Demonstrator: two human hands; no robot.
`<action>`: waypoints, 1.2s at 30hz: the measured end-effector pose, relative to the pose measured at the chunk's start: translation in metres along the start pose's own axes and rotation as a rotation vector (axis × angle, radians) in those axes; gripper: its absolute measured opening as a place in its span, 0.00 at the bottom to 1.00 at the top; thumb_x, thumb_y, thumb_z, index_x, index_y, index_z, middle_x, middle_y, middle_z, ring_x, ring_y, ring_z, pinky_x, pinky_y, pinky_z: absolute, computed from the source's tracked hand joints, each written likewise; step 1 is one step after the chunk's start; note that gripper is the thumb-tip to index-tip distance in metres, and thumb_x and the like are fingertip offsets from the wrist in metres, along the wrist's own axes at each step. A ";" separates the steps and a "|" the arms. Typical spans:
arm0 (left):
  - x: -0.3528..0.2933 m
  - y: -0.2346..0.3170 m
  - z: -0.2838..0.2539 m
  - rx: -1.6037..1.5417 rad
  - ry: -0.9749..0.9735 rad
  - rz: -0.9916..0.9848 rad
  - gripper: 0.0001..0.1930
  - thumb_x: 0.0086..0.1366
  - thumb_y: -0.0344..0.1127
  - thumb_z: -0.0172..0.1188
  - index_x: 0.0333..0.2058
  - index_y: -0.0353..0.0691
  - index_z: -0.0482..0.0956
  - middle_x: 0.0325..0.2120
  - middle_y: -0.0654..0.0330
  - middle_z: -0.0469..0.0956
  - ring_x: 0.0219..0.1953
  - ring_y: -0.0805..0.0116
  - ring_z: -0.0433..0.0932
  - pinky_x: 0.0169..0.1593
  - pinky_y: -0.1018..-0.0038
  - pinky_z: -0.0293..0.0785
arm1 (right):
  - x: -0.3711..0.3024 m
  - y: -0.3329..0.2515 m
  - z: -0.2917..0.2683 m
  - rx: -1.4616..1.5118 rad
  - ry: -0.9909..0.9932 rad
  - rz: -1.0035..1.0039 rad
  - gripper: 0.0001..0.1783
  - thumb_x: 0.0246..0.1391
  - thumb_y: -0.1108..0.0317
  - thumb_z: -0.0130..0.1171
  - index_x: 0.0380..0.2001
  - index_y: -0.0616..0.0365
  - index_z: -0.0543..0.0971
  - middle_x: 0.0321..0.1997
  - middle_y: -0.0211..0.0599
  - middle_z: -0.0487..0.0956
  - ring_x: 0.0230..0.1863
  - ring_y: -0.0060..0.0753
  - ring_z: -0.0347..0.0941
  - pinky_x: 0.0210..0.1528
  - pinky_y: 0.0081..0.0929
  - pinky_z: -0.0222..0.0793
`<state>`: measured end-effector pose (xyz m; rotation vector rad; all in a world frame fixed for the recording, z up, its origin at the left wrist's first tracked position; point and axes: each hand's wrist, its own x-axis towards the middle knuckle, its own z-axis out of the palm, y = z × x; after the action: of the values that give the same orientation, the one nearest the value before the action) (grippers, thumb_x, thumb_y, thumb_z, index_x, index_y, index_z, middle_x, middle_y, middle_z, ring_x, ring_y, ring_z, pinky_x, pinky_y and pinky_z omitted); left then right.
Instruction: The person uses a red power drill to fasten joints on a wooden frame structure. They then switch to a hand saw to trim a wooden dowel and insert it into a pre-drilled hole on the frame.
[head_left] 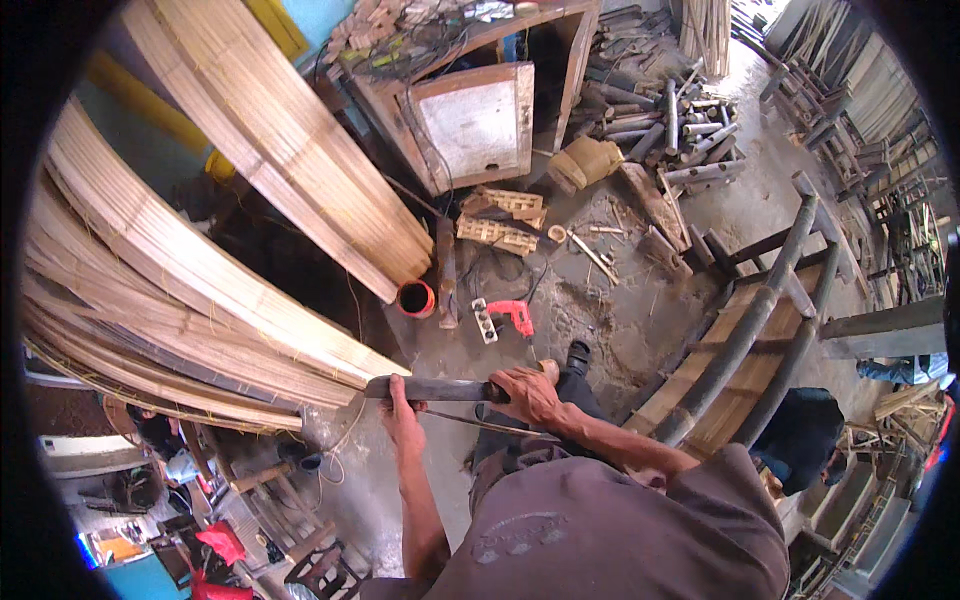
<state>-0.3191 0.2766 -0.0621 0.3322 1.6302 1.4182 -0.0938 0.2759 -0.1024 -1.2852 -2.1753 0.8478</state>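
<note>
Gripping a bar (447,390), left hand (402,412) and right hand (531,397) are near a dark-insided bucket (430,306).

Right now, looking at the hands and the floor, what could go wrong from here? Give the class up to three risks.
1. The left hand grips the dark flat piece that the right hand also holds; if its edge is sharp, which I cannot tell, a slip might cut fingers.
2. The red drill lies on the floor near a dark shoe, so a step could catch it.
</note>
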 end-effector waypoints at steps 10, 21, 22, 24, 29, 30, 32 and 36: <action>-0.003 0.001 0.142 0.301 0.009 0.186 0.24 0.66 0.55 0.54 0.25 0.37 0.71 0.19 0.65 0.69 0.18 0.76 0.65 0.22 0.75 0.62 | 0.029 0.098 -0.106 0.002 0.084 -0.044 0.23 0.49 0.58 0.62 0.46 0.57 0.73 0.46 0.44 0.75 0.51 0.46 0.70 0.51 0.42 0.66; 0.056 -0.003 0.215 0.195 0.256 0.326 0.27 0.65 0.59 0.54 0.29 0.36 0.72 0.18 0.65 0.67 0.17 0.75 0.65 0.19 0.76 0.60 | 0.023 0.299 -0.167 -0.016 0.088 0.184 0.11 0.49 0.67 0.60 0.36 0.58 0.78 0.36 0.47 0.77 0.44 0.51 0.72 0.47 0.42 0.68; 0.063 -0.007 0.223 0.289 0.287 0.336 0.26 0.65 0.60 0.53 0.31 0.37 0.72 0.19 0.65 0.67 0.19 0.76 0.65 0.19 0.76 0.61 | 0.027 0.313 -0.172 -0.033 0.087 0.162 0.09 0.48 0.67 0.60 0.34 0.58 0.78 0.31 0.45 0.78 0.41 0.49 0.73 0.44 0.41 0.69; 0.092 -0.027 0.224 0.424 0.336 0.402 0.26 0.68 0.54 0.50 0.36 0.30 0.75 0.23 0.55 0.75 0.23 0.63 0.71 0.24 0.68 0.67 | 0.029 0.341 -0.168 0.018 0.143 0.150 0.08 0.50 0.64 0.58 0.26 0.59 0.78 0.22 0.41 0.78 0.30 0.48 0.74 0.35 0.41 0.71; 0.138 -0.085 0.226 0.676 0.616 0.542 0.26 0.69 0.52 0.50 0.35 0.27 0.76 0.26 0.46 0.77 0.23 0.59 0.72 0.28 0.63 0.67 | 0.034 0.424 -0.183 -0.064 -0.188 0.354 0.13 0.53 0.61 0.53 0.28 0.59 0.80 0.26 0.48 0.79 0.30 0.50 0.78 0.35 0.40 0.73; 0.142 -0.080 0.233 0.552 0.648 0.300 0.27 0.68 0.53 0.51 0.33 0.27 0.75 0.25 0.48 0.76 0.22 0.61 0.71 0.27 0.64 0.67 | 0.043 0.438 -0.184 -0.064 -0.189 0.381 0.13 0.53 0.61 0.53 0.29 0.59 0.80 0.28 0.50 0.80 0.31 0.51 0.78 0.35 0.40 0.73; 0.153 -0.120 0.223 0.134 0.718 0.105 0.26 0.65 0.56 0.55 0.29 0.32 0.72 0.21 0.57 0.71 0.20 0.69 0.65 0.23 0.68 0.63 | 0.060 0.471 -0.194 -0.132 -0.353 0.496 0.13 0.53 0.60 0.53 0.31 0.58 0.81 0.30 0.51 0.80 0.34 0.51 0.79 0.36 0.41 0.73; 0.138 -0.129 0.242 -0.264 1.092 -0.110 0.23 0.61 0.57 0.61 0.34 0.40 0.71 0.23 0.67 0.68 0.22 0.76 0.64 0.21 0.76 0.57 | 0.106 0.526 -0.194 -0.204 -0.403 0.390 0.11 0.52 0.61 0.55 0.31 0.56 0.81 0.29 0.50 0.80 0.32 0.54 0.78 0.35 0.44 0.73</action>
<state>-0.1634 0.4906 -0.2186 -0.8192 2.1746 1.8270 0.3013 0.6166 -0.3322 -1.8121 -2.4027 1.1410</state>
